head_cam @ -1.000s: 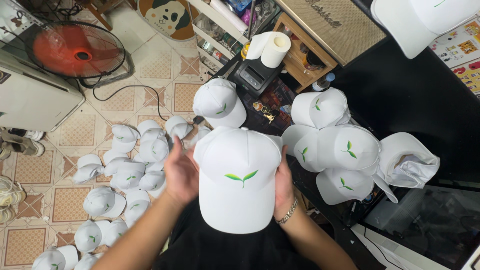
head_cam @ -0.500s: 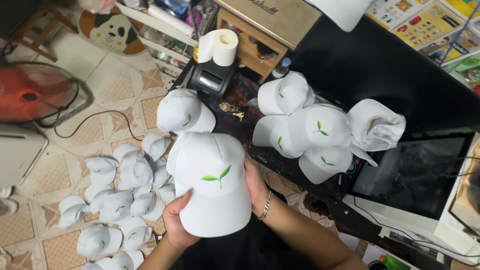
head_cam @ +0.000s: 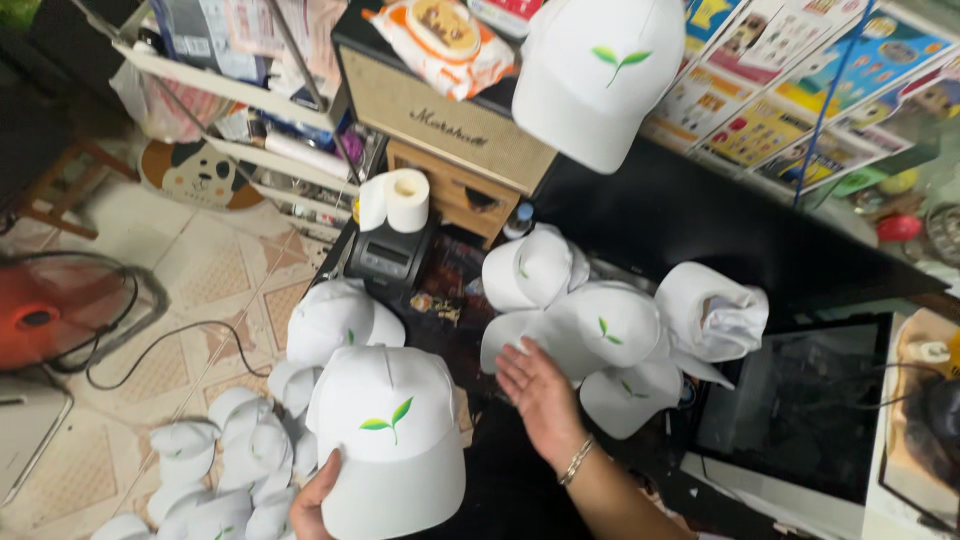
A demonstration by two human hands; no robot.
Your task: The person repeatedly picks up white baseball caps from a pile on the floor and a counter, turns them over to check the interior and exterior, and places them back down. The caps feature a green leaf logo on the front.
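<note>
The black table [head_cam: 700,215] carries a loose heap of white caps [head_cam: 600,330] near its front edge, and more white caps lie scattered on the tiled floor [head_cam: 215,290] below. That heap looks like the likeliest thing to go wrong — the caps lean on one another with nothing bracing them, so a push from the right hand [head_cam: 540,395] could, I judge, tip one over the edge to join the caps on the floor [head_cam: 215,465]. The roll of white paper [head_cam: 395,200] perched on the small black printer [head_cam: 385,258] also looks easy to knock if an arm swings wide.

The white cap with a green leaf mark [head_cam: 390,440] sits low and left of centre, crown toward the camera, brim pointing down toward the person. The left hand [head_cam: 315,500] grips it from below at the left side of the brim — fingers curled round the edge, thumb on top. A one-sided grip on a wide brim could let the cap swing or slip, in my view.

The right hand is apart from that cap, out to its right, palm down with fingers stretched flat and slightly spread, fingertips touching the brim of the nearest cap in the heap. It holds nothing. A bracelet [head_cam: 575,462] circles its wrist.
</note>
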